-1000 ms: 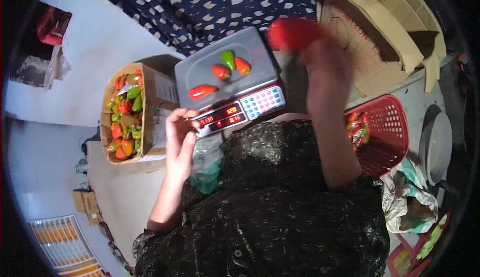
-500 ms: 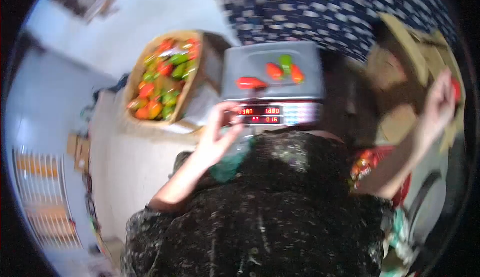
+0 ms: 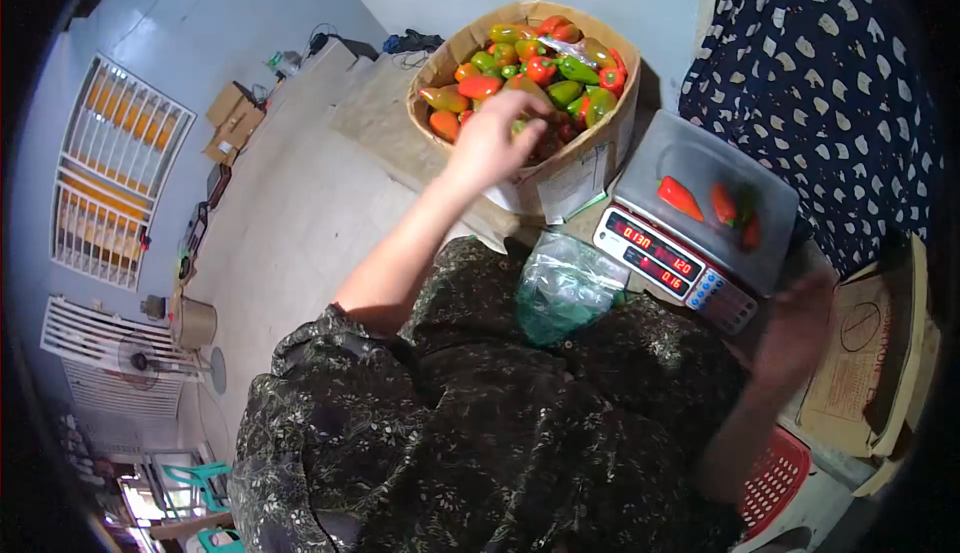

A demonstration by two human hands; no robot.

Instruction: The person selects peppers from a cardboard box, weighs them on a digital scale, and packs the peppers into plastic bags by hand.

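My left hand (image 3: pixel 505 138) is over the round-edged cardboard box (image 3: pixel 580 183) of red and green bell peppers (image 3: pixel 565 93). Its fingers are curved and apart from the thumb, and they touch or nearly touch the peppers under them. Beside the box, the grey scale pan (image 3: pixel 640 168) carries a red pepper (image 3: pixel 680 198) and a few more peppers, partly in shadow. Red digits glow on the scale's display (image 3: pixel 648 251). My right hand (image 3: pixel 798 318) is close to the scale's right edge, smeared by motion, so its fingers cannot be made out.
A clear-green plastic bag (image 3: pixel 568 288) lies on my lap in front of the scale. To the right stand an open cardboard carton (image 3: pixel 850 353) and a red perforated basket (image 3: pixel 775 483). Dark patterned cloth (image 3: pixel 810 83) hangs behind the scale.
My view has swung to the left. My left hand has gone from the scale's front to over the box of peppers. My right hand has come from the right-hand carton toward the scale.
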